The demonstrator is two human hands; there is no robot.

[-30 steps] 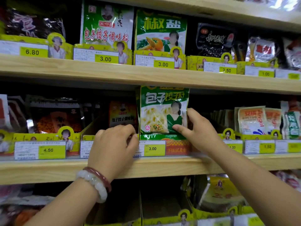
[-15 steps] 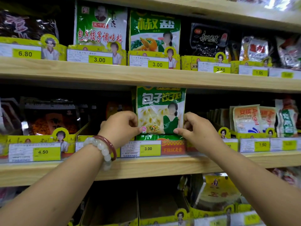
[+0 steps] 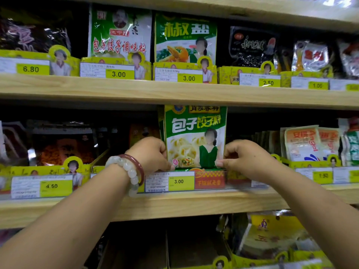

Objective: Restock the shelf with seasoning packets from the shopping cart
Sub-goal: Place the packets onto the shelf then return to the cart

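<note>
A green and white dumpling seasoning packet (image 3: 195, 136) stands upright in the middle row of the wooden shelf (image 3: 174, 204), behind a 3.00 price tag (image 3: 178, 181). My left hand (image 3: 149, 154), with bead bracelets on the wrist, grips the packet's lower left edge with curled fingers. On the other side my right hand (image 3: 244, 158) pinches its lower right edge. More packets of the same kind seem to stand behind the front one. The shopping cart is out of view.
The upper shelf (image 3: 174, 92) carries other seasoning packets (image 3: 119, 33) with yellow price tags. Orange-white packets (image 3: 308, 144) stand to the right, dark bags (image 3: 58, 146) to the left. Cardboard display boxes (image 3: 272, 243) sit on the lowest row.
My left hand rose from the price tag rail to the packet's left edge. Both hands now hold the packet at its lower corners, and it sits a little lower.
</note>
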